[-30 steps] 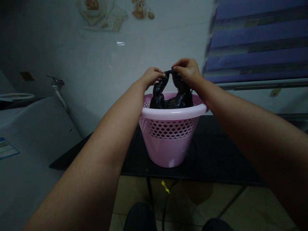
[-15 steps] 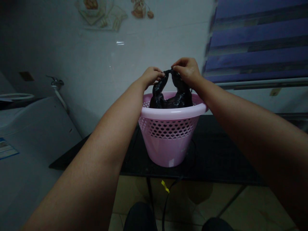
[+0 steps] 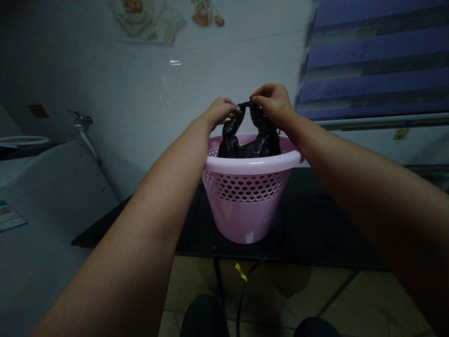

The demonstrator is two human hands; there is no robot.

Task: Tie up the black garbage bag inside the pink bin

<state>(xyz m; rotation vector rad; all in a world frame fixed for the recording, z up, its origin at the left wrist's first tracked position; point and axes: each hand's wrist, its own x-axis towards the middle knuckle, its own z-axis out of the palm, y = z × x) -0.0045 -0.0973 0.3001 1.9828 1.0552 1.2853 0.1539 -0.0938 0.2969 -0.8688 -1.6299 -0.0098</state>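
A pink plastic basket [image 3: 242,220] with a band of holes below its rim stands upright on a black table. Out of its top rises a black plastic bag [image 3: 259,146], its two handles drawn together above the rim. My left hand [image 3: 222,111] is closed on the left handle near the top. On the other side my right hand [image 3: 273,100] pinches the right handle, close to where the two meet. The lower part of the bag is hidden inside the basket, and whatever the bag contains cannot be seen.
The black table [image 3: 322,224] stands against a tiled wall [image 3: 140,84]. To the left is a grey-white appliance [image 3: 52,196], with a wall tap [image 3: 83,120] behind it. A cable with a yellow tag [image 3: 241,272] hangs over the front edge. A purple striped blind [image 3: 375,56] covers the upper right.
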